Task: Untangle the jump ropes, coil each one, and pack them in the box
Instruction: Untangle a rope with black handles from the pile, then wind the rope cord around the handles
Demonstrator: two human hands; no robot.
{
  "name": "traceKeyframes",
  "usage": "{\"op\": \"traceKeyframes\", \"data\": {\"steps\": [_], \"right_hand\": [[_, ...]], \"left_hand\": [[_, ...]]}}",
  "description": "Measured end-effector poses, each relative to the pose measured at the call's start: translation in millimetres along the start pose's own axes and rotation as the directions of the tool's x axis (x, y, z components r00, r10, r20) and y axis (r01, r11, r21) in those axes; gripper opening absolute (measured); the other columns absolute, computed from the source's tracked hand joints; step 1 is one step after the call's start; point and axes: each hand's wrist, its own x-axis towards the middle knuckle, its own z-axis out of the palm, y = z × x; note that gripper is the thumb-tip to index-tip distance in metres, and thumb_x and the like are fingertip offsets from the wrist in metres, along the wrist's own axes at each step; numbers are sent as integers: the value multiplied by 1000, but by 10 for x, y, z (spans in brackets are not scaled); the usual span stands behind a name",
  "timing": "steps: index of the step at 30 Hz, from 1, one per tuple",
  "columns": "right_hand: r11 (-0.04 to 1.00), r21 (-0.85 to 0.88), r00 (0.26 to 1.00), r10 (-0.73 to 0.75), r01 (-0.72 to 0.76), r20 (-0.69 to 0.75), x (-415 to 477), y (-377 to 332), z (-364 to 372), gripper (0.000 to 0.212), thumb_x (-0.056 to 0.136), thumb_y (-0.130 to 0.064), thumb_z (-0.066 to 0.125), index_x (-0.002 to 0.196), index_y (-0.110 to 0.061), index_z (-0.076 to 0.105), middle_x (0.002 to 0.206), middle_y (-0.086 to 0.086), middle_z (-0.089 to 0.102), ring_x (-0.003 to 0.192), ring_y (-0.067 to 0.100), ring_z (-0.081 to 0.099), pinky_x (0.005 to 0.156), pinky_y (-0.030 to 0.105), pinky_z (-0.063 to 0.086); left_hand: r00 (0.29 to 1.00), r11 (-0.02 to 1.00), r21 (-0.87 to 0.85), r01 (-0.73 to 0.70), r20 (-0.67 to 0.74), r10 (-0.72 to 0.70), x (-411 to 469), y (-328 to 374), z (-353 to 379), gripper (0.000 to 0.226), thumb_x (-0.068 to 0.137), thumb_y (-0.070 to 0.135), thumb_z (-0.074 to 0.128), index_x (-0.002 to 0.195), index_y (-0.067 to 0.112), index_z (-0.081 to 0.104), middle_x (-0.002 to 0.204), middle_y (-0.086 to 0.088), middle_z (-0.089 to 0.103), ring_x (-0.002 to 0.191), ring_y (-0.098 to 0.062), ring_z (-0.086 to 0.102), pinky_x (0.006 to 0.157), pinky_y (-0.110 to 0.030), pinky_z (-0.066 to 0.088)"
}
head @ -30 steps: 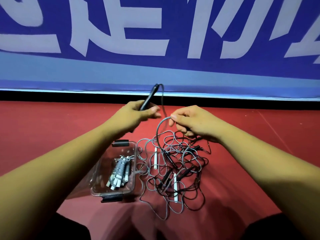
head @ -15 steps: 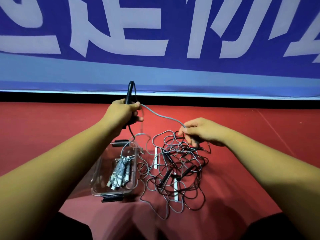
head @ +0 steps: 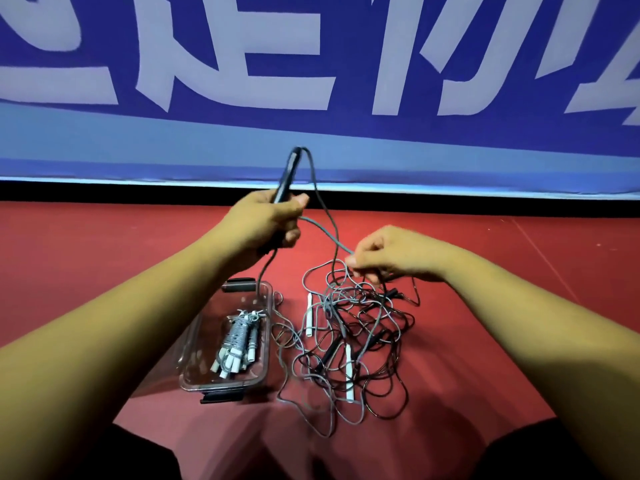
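Two-handed, held one jump rope up off the red floor [head: 104, 258]. Gripped its dark handle [head: 289, 173] in the left hand [head: 266, 220], fingers curled round the shaft, top end tilted up and away, crossing the lower edge of the blue banner [head: 346, 140]. Pinched a grey cord [head: 325, 233] between thumb and fingertips of the right hand [head: 391, 254], the cord stretched from one hand to the other, just above the far edge of the tangle [head: 367, 341]. Had that tangle of dark and grey ropes heaped loosely on the floor, right of the clear box [head: 221, 385], outer loops just beside the box's right wall, two white handles [head: 309, 315] lying among the loops. Had one coiled rope [head: 239, 337] with pale handles inside the box, toward its right side, with bare room along the left wall. Had open floor left of the box and right of the tangle, running back to the black strip [head: 485, 202] under the banner.
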Motion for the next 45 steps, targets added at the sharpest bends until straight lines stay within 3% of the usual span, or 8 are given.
{"op": "traceKeyframes", "data": {"steps": [6, 12, 18, 25, 28, 32, 36, 45], "right_hand": [[977, 73, 978, 192, -198, 85, -2, 610, 73, 26, 100, -20, 52, 84, -9, 69, 74, 10, 69, 76, 20, 67, 72, 30, 45], [745, 666, 969, 188, -32, -163, 147, 134, 213, 31, 105, -22, 39, 85, -5, 56, 46, -4, 33, 43, 15, 43, 58, 32, 40], [27, 991, 982, 134, 134, -136, 146, -253, 148, 29, 101, -21, 40, 77, -9, 50, 45, -6, 24, 40, 9, 23, 45, 23, 26], [-283, 870, 899, 298, 404, -321, 51, -211, -218, 34, 103, -15, 34, 74, -5, 51, 46, -5, 23, 37, 10, 23, 51, 23, 23], [29, 923, 822, 443, 385, -357, 68, 85, -344, 30, 103, -13, 33, 80, -2, 49, 42, -2, 29, 37, 11, 27, 51, 25, 29], [796, 433, 678, 595, -423, -431, 46, 395, -224, 31, 94, -13, 56, 122, -3, 50, 85, 13, 56, 64, 20, 54, 54, 23, 44], [954, 262, 920, 229, -147, -319, 54, 86, -58, 28, 92, -19, 63, 120, -12, 61, 121, 12, 65, 107, 21, 62, 99, 36, 46], [988, 78, 951, -109, 137, -288, 60, -148, -34, 11, 93, -17, 64, 82, -15, 68, 72, 13, 63, 63, 19, 59, 67, 37, 51]], "left_hand": [[961, 986, 158, 54, -278, -8, 98, -90, -313, 23, 99, 14, 58, 78, 13, 48, 54, -1, 47, 45, -18, 56, 56, -30, 43], [984, 536, 827, 168, -176, -37, 24, -195, -279, 18, 97, 33, 61, 100, 15, 65, 67, -3, 56, 52, -19, 48, 46, -24, 35], [992, 915, 401, 48, 89, -91, -60, -367, 40, 18, 100, 25, 57, 109, 13, 65, 103, -8, 76, 103, -20, 71, 101, -43, 50], [784, 944, 130, 303, 528, -325, -237, -576, 249, 15, 90, 19, 60, 99, 7, 59, 77, -10, 65, 83, -30, 72, 88, -39, 56], [792, 926, 132, 353, 485, -371, -250, -585, 222, 9, 89, 11, 63, 91, 9, 54, 65, -6, 48, 56, -22, 64, 57, -30, 56], [860, 931, -34, 363, 398, -321, -208, -521, 218, 19, 83, 6, 65, 99, 2, 56, 61, -5, 43, 46, -15, 42, 45, -23, 33], [854, 926, -48, 374, 407, -323, -188, -426, 255, 12, 85, -4, 50, 91, -5, 60, 67, -12, 49, 48, -15, 43, 46, -22, 35], [769, 872, -40, 488, 493, -407, -179, -333, 206, 19, 83, 11, 60, 97, -1, 64, 71, -12, 52, 47, -15, 49, 41, -20, 39]]}}
